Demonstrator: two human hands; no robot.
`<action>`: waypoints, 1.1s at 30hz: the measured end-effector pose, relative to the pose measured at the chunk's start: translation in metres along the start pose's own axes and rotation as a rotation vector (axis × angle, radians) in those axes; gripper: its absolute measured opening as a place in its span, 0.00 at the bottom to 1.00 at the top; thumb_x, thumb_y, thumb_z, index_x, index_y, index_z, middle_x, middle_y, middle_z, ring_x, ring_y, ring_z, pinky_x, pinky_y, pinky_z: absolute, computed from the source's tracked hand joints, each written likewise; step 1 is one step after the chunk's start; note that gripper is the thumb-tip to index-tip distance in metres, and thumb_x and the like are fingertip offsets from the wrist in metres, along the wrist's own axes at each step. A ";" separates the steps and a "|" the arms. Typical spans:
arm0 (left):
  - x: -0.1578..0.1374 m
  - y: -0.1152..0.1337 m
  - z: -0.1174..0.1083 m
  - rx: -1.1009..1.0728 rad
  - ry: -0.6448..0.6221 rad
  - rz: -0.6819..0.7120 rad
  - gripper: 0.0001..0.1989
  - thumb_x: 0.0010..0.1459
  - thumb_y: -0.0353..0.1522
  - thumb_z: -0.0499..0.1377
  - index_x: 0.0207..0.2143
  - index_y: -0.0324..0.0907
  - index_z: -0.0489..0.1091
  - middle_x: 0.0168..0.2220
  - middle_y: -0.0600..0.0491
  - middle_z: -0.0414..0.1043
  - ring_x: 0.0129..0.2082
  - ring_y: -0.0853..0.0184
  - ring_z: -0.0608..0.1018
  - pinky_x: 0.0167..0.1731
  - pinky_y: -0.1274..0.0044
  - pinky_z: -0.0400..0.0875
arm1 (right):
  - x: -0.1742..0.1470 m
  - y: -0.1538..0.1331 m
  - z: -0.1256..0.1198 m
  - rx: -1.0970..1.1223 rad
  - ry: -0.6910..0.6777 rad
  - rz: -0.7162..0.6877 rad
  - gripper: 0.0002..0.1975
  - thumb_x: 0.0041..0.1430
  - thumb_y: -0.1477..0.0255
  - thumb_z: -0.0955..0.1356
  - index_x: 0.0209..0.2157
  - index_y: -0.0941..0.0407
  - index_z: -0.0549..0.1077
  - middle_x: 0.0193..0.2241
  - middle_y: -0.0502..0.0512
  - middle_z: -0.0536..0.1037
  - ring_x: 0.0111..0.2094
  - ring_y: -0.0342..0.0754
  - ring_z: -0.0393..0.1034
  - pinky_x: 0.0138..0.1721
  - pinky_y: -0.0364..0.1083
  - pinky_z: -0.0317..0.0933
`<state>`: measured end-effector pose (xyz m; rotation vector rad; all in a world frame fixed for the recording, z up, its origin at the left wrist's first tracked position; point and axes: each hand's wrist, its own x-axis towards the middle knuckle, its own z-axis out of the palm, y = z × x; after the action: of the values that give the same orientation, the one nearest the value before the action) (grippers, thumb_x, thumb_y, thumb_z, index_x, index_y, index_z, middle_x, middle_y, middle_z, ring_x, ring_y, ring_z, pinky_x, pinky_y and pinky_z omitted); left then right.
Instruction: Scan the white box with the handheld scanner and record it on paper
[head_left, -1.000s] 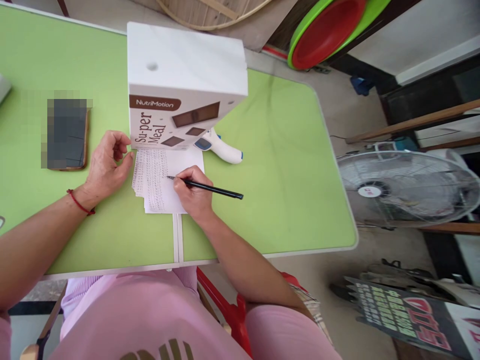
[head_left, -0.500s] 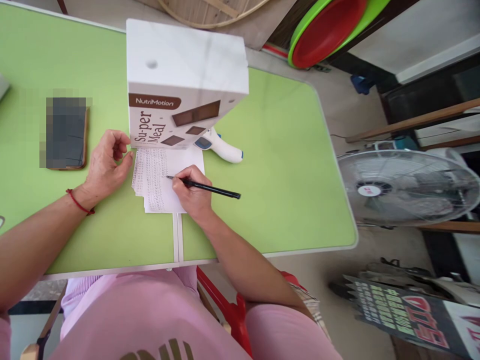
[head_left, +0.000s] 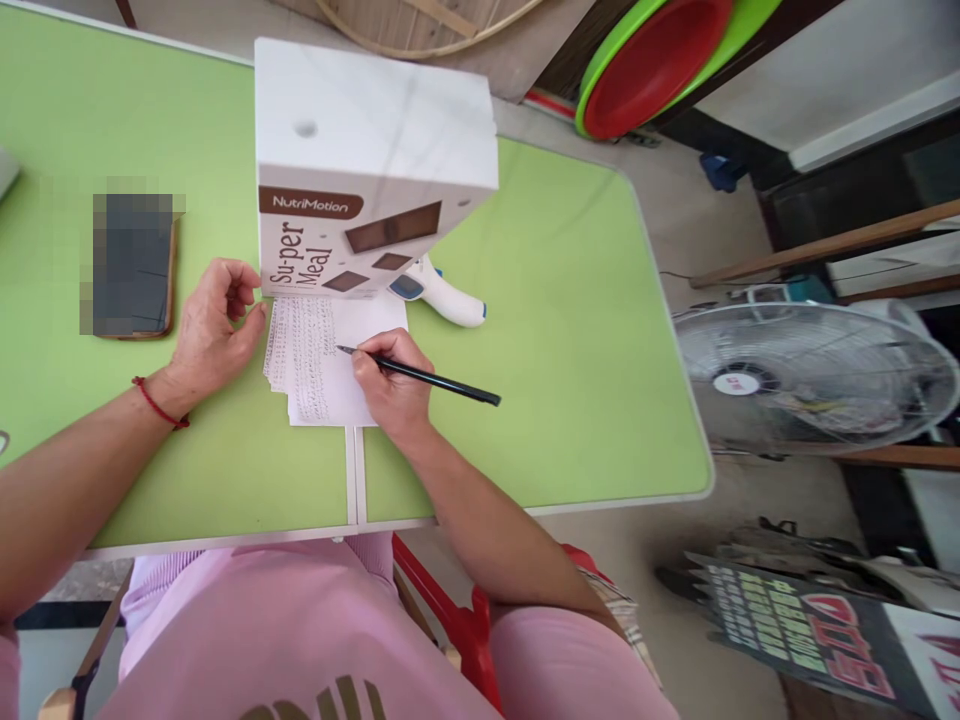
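Note:
My right hand (head_left: 397,385) grips a black pen (head_left: 442,380) between thumb and fingers. The pen's tip is at the written rows on a white sheet of paper (head_left: 349,390), which lies over other sheets covered in small handwriting. Resting on the table left of the sheets is my left hand (head_left: 217,325), holding nothing, its fingers loosely curled and the thumb apart from them. Its fingertips are close to the lower left corner of a white NutriMotion box (head_left: 375,120); whether they touch it I cannot tell. The box stands at the sheets' far edge and hides part of them.
A white device with a small screen, like a handheld thermometer (head_left: 450,300), lies right of the box. A phone (head_left: 135,265), partly blurred out, is at the left on the green table (head_left: 570,350). Past the right edge stands a fan (head_left: 817,375).
My right hand and the pen have shifted slightly to the right, and the pen's tip has moved a little right and up. My left hand, box and sheets stay in place.

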<state>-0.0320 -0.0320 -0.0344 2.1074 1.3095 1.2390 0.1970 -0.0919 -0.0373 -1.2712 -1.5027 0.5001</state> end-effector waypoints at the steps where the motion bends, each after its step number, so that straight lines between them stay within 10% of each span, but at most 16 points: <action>1: 0.000 0.000 0.000 0.002 -0.001 0.001 0.09 0.60 0.29 0.60 0.43 0.45 0.66 0.33 0.55 0.70 0.28 0.67 0.73 0.28 0.75 0.75 | 0.000 -0.001 -0.001 -0.017 0.016 -0.022 0.05 0.60 0.68 0.67 0.30 0.52 0.69 0.22 0.44 0.71 0.21 0.42 0.63 0.24 0.43 0.60; 8: -0.001 -0.003 0.000 -0.014 0.001 0.011 0.11 0.60 0.29 0.61 0.44 0.46 0.64 0.35 0.54 0.70 0.31 0.66 0.75 0.30 0.73 0.75 | 0.012 0.007 -0.026 -0.182 -0.029 -0.298 0.06 0.71 0.68 0.66 0.43 0.52 0.75 0.35 0.52 0.79 0.35 0.47 0.74 0.38 0.48 0.70; 17: -0.001 -0.009 0.002 0.025 0.046 0.071 0.22 0.58 0.27 0.62 0.54 0.45 0.65 0.46 0.49 0.72 0.39 0.62 0.77 0.39 0.69 0.79 | 0.015 0.043 -0.049 -0.571 -0.374 -0.214 0.20 0.68 0.77 0.59 0.50 0.52 0.80 0.40 0.59 0.76 0.40 0.54 0.70 0.41 0.55 0.68; 25: -0.002 -0.021 0.005 0.073 -0.050 0.052 0.34 0.62 0.38 0.64 0.68 0.44 0.59 0.62 0.41 0.69 0.63 0.48 0.72 0.65 0.53 0.67 | 0.039 0.032 -0.054 -0.287 -0.119 -0.062 0.20 0.61 0.73 0.64 0.55 0.49 0.73 0.49 0.58 0.74 0.48 0.53 0.73 0.48 0.55 0.74; 33: -0.001 -0.026 0.000 0.103 -0.205 0.084 0.38 0.65 0.41 0.62 0.73 0.43 0.52 0.70 0.38 0.61 0.71 0.39 0.61 0.70 0.44 0.55 | 0.052 0.057 -0.024 -0.348 -0.088 -0.096 0.24 0.63 0.69 0.64 0.61 0.50 0.68 0.58 0.63 0.71 0.62 0.60 0.67 0.65 0.66 0.64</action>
<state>-0.0464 -0.0198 -0.0526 2.3129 1.2295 0.9743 0.2500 -0.0329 -0.0531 -1.4483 -1.7702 0.2393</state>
